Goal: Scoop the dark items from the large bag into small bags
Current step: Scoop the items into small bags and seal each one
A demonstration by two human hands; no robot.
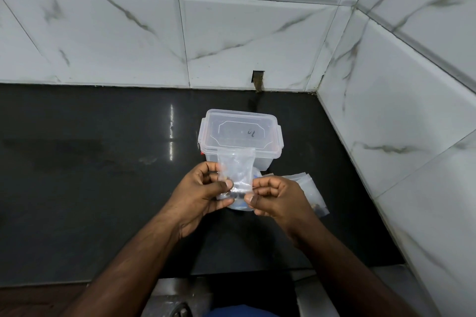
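dark counter (103,162), tiled corner | both hands pinch small bag (236,170): left hand (203,188), right hand (273,193) | dark bits low inside | press seal evenly, keep upright

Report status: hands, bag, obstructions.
Left hand and right hand both pinching small clear plastic bag. Few dark items at its bottom. Lidded clear plastic box behind; nothing blocking.

Left half of black countertop (90,175) open to front edge; lidded clear plastic container (240,134) blocks centre toward back wall; small bags (307,188) lie near right edge, leaving a narrow lane along tiled right wall (412,110).
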